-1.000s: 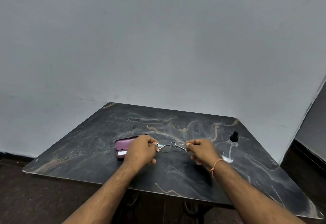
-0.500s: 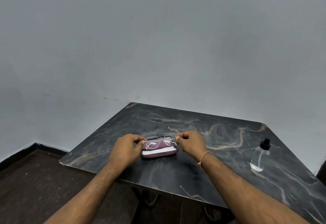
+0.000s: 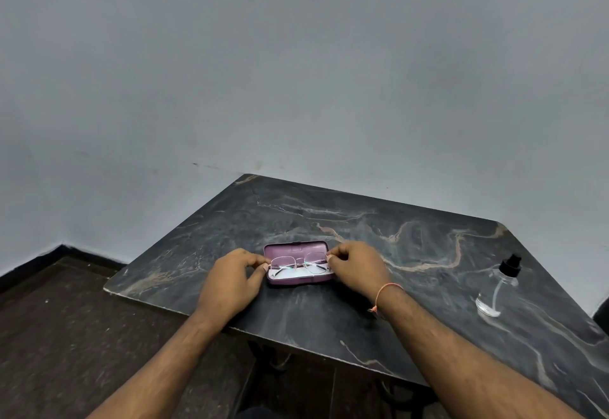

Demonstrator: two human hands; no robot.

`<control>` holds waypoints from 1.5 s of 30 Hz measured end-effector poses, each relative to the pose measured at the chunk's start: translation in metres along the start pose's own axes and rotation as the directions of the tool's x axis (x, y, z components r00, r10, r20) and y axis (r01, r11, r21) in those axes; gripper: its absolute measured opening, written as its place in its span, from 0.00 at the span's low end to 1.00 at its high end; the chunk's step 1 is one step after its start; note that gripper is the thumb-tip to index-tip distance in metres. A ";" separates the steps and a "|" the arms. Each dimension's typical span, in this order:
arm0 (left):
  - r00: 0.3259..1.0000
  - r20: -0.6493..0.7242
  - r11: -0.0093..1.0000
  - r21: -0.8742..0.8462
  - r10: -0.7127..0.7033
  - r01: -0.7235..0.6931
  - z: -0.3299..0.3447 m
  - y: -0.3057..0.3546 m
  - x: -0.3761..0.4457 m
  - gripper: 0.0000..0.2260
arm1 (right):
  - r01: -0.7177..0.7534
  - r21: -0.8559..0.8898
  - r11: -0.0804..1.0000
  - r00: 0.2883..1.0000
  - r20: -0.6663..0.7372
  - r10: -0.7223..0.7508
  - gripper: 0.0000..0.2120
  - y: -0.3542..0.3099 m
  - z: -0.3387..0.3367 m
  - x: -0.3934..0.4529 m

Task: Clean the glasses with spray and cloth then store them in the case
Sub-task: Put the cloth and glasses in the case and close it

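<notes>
Thin-framed folded glasses lie in or just over the open purple case, whose lid stands up behind them. My left hand pinches the left end of the frame. My right hand pinches the right end. A pale strip, perhaps the cloth, shows inside the case beneath the glasses. Far to the right stands a clear spray bottle with a black cap, untouched.
The dark marble table sits against a grey wall; its left and near edges drop to a dark floor. An orange thread band circles my right wrist.
The glasses were carried left from mid-table to the case and now sit lower over it. The view shifted, so the bottle appears further right.
</notes>
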State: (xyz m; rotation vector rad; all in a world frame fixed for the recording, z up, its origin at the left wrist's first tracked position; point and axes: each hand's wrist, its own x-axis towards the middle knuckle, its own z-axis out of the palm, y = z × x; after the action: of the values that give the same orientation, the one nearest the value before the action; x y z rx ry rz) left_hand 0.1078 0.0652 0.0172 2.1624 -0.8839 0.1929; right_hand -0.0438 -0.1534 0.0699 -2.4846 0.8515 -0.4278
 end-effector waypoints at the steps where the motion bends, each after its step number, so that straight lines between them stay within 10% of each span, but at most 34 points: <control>1: 1.000 0.005 1.000 -0.001 0.000 0.000 0.001 0.000 0.000 0.07 | 0.005 -0.004 1.000 1.000 -0.002 -0.005 0.09 0.000 -0.001 0.000; 22: 0.991 0.103 0.990 0.098 0.087 -0.097 0.004 0.002 -0.009 0.30 | 0.016 0.184 0.983 0.999 -0.041 -0.009 0.07 0.011 -0.001 -0.005; 45: 0.993 0.116 0.999 -0.042 -0.002 0.007 0.001 0.005 -0.009 0.32 | 0.087 0.099 0.991 0.996 -0.012 -0.086 0.04 0.029 -0.007 0.004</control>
State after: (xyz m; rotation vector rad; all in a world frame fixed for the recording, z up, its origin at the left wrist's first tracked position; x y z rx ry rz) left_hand 0.0971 0.0673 0.0162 2.1533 -0.9398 0.0459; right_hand -0.0576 -0.1782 0.0607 -2.4356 0.7094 -0.4983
